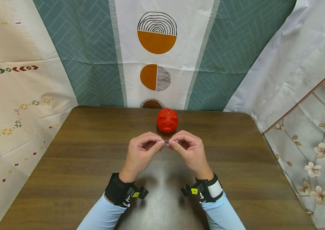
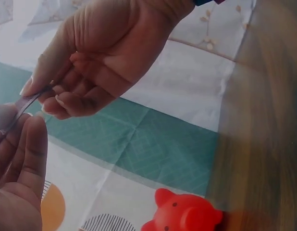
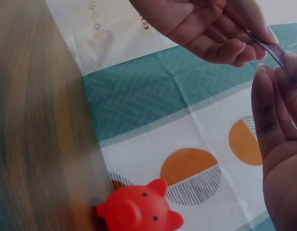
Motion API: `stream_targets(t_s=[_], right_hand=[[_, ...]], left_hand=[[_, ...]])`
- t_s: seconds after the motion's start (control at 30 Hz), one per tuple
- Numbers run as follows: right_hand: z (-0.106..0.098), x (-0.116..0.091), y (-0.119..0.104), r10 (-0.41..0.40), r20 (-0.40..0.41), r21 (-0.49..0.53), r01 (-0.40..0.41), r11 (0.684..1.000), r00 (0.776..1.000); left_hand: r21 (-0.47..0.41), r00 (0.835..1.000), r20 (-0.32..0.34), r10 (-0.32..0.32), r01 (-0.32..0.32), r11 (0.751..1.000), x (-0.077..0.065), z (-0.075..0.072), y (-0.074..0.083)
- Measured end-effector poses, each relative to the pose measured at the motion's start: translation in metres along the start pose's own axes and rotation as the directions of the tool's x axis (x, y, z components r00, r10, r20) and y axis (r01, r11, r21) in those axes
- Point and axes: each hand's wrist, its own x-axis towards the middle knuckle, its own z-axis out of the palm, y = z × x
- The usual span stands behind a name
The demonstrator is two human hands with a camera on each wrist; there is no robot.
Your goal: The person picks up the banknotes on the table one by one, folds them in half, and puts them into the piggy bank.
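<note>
A thin, folded purplish strip (image 1: 166, 142), which looks like paper, is stretched level between both hands over the table. My left hand (image 1: 140, 153) pinches one end between thumb and fingertips. The other end is pinched the same way by my right hand (image 1: 191, 153). In the right wrist view the strip (image 3: 276, 52) looks narrow and slightly curved, its ends covered by the fingers. Just beyond the fingertips stands a red piggy bank (image 1: 167, 120) with pointed ears, its snout facing me and a small slot on top.
The brown wooden table (image 1: 93, 137) has rounded far corners. Right behind the piggy bank, a green and white patterned cloth (image 1: 93, 57) hangs at the table's far edge. Pale printed cloths hang along the left (image 1: 12, 127) and right (image 1: 289, 80) sides.
</note>
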Motion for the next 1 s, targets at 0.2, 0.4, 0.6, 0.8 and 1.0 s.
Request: stream_targets(t_s=[0.2, 0.4, 0.6, 0.8, 1.0], right_hand=[[0.0010, -0.0002, 0.0011, -0.030, 0.009, 0.031, 0.029, 0.999, 1.000], [0.0017, -0.0005, 0.0011, -0.032, 0.027, 0.016, 0.031, 0.999, 0.999], [0.0043, -0.0012, 0.0008, -0.007, 0.040, 0.002, 0.007, 1.000, 0.999], [0.0066, -0.0014, 0.0022, -0.006, -0.011, 0.098, 0.007, 0.995, 1.000], [0.0052, -0.0015, 0.0017, -0.011, -0.037, 0.153, 0.016, 0.988, 0.999]], left_hand=[[0.005, 0.999, 0.021, 0.045, -0.045, 0.999, -0.0002, 0.0008, -0.0004], [0.025, 0.997, 0.034, 0.068, -0.069, 0.997, -0.0003, 0.0019, -0.0009], [0.068, 0.992, 0.008, 0.128, -0.128, 0.989, 0.0020, 0.0020, -0.0019], [0.036, 0.993, -0.013, 0.119, -0.119, 0.992, 0.0026, 0.0025, -0.0035], [-0.004, 1.000, -0.002, -0.004, 0.004, 1.000, -0.0001, 0.0040, -0.0001]])
